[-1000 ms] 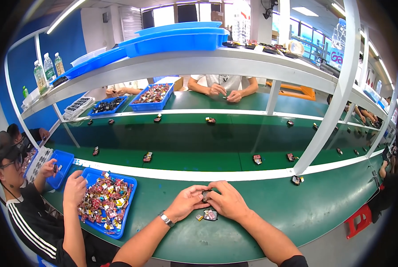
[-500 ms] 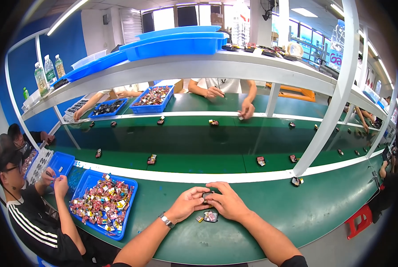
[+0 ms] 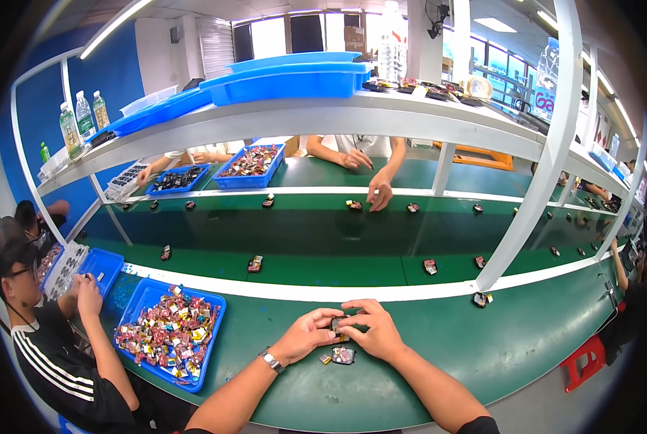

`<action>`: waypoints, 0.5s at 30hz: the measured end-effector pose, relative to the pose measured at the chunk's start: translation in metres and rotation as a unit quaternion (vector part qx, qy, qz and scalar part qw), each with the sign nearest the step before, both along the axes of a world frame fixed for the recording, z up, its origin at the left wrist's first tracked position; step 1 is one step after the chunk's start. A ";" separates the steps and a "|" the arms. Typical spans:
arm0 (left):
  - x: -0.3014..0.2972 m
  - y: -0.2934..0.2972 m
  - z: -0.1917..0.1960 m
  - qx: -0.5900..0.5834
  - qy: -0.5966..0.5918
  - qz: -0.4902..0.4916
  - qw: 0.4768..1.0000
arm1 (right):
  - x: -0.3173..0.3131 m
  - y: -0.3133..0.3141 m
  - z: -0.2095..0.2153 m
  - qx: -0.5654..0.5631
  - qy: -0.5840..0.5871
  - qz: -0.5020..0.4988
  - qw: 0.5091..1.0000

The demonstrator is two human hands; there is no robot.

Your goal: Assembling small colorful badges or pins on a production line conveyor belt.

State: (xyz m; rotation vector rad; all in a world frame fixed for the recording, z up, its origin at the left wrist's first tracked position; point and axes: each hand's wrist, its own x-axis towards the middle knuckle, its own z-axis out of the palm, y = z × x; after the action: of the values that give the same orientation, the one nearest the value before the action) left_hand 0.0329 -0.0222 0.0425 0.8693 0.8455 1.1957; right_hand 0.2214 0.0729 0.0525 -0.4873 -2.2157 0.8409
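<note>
- Small dark part point(image 3: 337, 323): pinched between the fingertips of both hands, just above the green table point(image 3: 424, 354), close to the person's edge.
- Left hand point(image 3: 305, 335): fingers curled, closed on the part's left side; a wristwatch point(image 3: 267, 359) sits on that wrist.
- Right hand point(image 3: 376, 331): closed over the part from the right, thumb and forefinger on it.
- A second small piece point(image 3: 343, 355) and a yellowish bit point(image 3: 325, 359) lie on the table just beneath the hands.
- Step, as I judge it: fitting or pressing the part together; the next move calls for a steady two-handed grip and careful alignment.
- Blue tray point(image 3: 144, 304) of wrapped pieces sits to the left, near a co-worker point(image 3: 48, 362).
</note>
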 end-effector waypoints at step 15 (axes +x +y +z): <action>0.004 0.001 -0.003 -0.019 0.051 0.006 0.999 | 0.003 -0.003 0.008 0.041 -0.062 0.070 0.995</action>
State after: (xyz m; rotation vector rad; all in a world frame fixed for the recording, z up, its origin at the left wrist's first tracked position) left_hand 0.0367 -0.0209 0.0393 0.9016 0.9531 1.1494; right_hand 0.2244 0.0700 0.0610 -0.3561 -2.4112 0.8076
